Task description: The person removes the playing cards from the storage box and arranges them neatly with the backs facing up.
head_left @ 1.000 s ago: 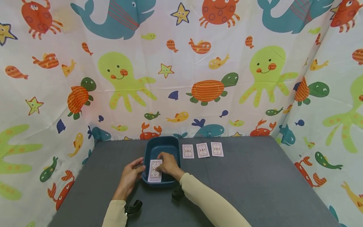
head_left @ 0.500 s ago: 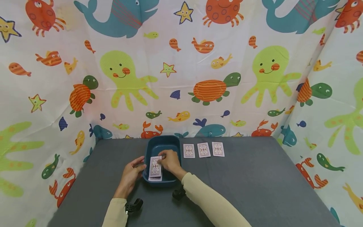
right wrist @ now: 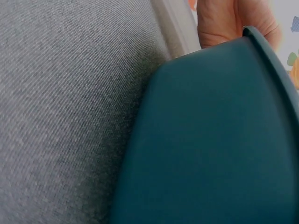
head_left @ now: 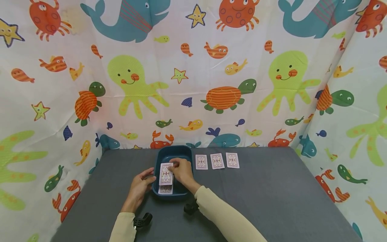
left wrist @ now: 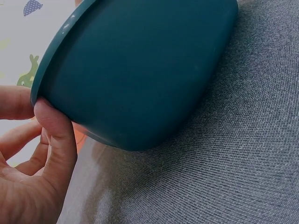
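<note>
In the head view my left hand (head_left: 140, 187) is at the left side of a dark blue plastic tub (head_left: 168, 156). The left wrist view has the thumb and index finger of that hand (left wrist: 55, 151) pinching the tub's rim. My right hand (head_left: 183, 172) reaches inside and pinches a patterned playing card (head_left: 165, 175) by its upper right edge, face down. Below the held card, one more face-down card (head_left: 165, 190) shows at the near end of the tub, partly covered. From the right wrist only the tub's outer wall (right wrist: 210, 140) and part of the left hand (right wrist: 229, 21) appear.
Three face-down cards lie in a row right of the tub: a left card (head_left: 201, 162), a middle one (head_left: 217, 161) and a right one (head_left: 232, 160). Grey cloth (head_left: 272, 195) covers the table. A curtain (head_left: 187, 90) printed with sea animals hangs behind.
The right hand has drawn the pinched card up and away from the near end of the tub, uncovering part of the card below. The left hand stays at the rim.
</note>
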`<state>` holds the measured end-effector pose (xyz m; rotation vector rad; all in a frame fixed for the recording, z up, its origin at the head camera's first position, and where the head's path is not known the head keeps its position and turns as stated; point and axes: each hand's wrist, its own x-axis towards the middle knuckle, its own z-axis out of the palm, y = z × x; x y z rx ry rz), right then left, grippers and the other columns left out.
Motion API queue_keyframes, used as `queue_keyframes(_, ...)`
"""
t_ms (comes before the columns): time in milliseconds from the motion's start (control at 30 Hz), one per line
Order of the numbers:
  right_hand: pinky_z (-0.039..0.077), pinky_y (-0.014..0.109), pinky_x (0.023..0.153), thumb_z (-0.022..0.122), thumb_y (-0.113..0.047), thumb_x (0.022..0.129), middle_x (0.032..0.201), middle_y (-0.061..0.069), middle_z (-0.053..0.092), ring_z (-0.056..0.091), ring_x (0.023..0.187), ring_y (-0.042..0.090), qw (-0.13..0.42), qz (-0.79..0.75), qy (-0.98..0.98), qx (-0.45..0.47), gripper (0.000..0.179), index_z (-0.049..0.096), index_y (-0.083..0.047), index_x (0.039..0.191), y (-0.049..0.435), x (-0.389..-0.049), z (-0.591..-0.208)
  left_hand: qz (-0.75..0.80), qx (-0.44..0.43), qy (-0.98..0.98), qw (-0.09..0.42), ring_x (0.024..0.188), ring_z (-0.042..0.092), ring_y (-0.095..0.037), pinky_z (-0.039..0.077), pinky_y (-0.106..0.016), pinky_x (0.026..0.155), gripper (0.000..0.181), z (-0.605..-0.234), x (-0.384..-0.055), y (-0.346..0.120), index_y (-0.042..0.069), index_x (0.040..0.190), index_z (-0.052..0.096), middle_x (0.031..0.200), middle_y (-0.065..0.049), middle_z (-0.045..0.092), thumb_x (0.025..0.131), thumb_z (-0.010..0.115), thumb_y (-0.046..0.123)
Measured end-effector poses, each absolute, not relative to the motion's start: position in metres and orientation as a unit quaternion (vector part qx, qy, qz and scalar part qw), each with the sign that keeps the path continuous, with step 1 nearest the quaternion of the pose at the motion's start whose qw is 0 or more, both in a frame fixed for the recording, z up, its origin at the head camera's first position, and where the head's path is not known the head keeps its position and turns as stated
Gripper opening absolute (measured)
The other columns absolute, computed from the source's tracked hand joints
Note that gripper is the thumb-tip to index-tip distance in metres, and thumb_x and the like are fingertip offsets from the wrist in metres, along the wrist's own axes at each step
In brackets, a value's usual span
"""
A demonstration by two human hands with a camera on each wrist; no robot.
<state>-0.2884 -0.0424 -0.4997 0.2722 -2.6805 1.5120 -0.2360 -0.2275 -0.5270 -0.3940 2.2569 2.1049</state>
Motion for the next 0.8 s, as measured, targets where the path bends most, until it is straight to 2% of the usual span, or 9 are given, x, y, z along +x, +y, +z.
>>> queue_keyframes(300,0.045,0.020,0.060,0.076,-0.015,0.085,0.080,0.000,0.064,0.054,0.068,0.009,0.044,0.522,-0.847,0.089,0.020,0.075,-0.014,0.106,-0.036,-0.285,-0.491,0.684,-0.128,0.718,0.012,0.096,0.059,-0.019,0.051,-0.028,0.069,0.047,-0.528,-0.237,-0.226,0.011,0.139,0.054,0.138,-0.013,0.052,0.093,0.063,0.009)
queue_keyframes(533,0.045,0.021,0.060,0.075,-0.017,0.086,0.081,0.001,0.063,0.054,0.069,0.009,0.041,0.548,-0.831,0.086,0.023,0.074,-0.013,0.109,-0.026,-0.279,-0.482,0.675,-0.134,0.725,0.013,0.101,0.058,-0.023,0.051,-0.029,0.072,0.048,-0.527,-0.234,-0.227,0.010,0.140,0.053,0.140,-0.015,0.051,0.093,0.062,0.010)
queue_keyframes(800,0.047,0.022,0.061,0.076,-0.018,0.086,0.082,0.004,0.064,0.057,0.069,0.009,0.060,0.566,-0.816,0.103,0.025,0.074,-0.008,0.109,-0.011,-0.273,-0.476,0.682,-0.127,0.720,0.016,0.094,0.059,-0.015,0.051,-0.029,0.071,0.050,-0.528,-0.235,-0.227,0.010,0.141,0.052,0.141,-0.015,0.050,0.092,0.062,0.008)
